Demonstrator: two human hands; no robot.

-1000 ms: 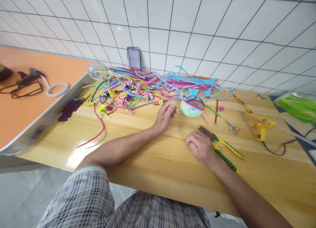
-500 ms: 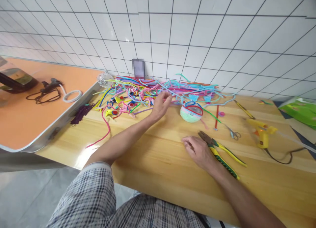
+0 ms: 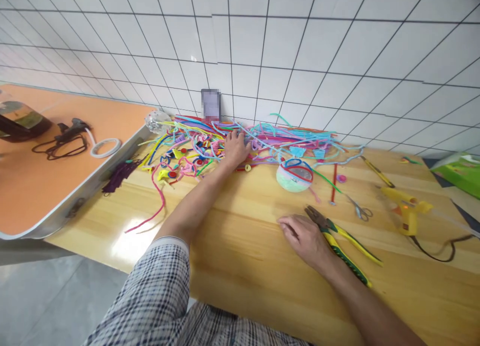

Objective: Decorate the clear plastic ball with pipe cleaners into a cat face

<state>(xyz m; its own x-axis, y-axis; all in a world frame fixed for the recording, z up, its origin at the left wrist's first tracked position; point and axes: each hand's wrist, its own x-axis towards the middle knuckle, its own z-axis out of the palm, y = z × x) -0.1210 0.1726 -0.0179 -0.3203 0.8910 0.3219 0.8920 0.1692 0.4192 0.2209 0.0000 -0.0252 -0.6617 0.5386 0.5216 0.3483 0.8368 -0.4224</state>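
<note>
My left hand (image 3: 236, 148) reaches into a heap of colourful pipe cleaners (image 3: 202, 145) along the wall, its fingers spread over them. Near its wrist lies a small yellowish ring-like piece (image 3: 248, 168). My right hand (image 3: 301, 234) rests on the wooden table with its fingers curled in; whether anything is inside cannot be seen. Just right of it lie pliers (image 3: 339, 236) with yellow and green handles, jaws toward the heap. Beyond my right hand sits a round pale-green basket (image 3: 294, 181) with a red and blue top.
Scissors (image 3: 363, 212), a red stick (image 3: 334, 183), a pink disc (image 3: 341, 178), a yellow-black cutter (image 3: 378, 172) and a yellow glue gun (image 3: 408, 208) lie on the right. A phone-like object (image 3: 211, 105) leans on the tiled wall. On the left is an orange-topped table (image 3: 56, 186).
My left hand has moved left and farther into the heap, its fingers opening out over the pipe cleaners. The small yellowish ring now shows beside its wrist. My right hand stays in place.
</note>
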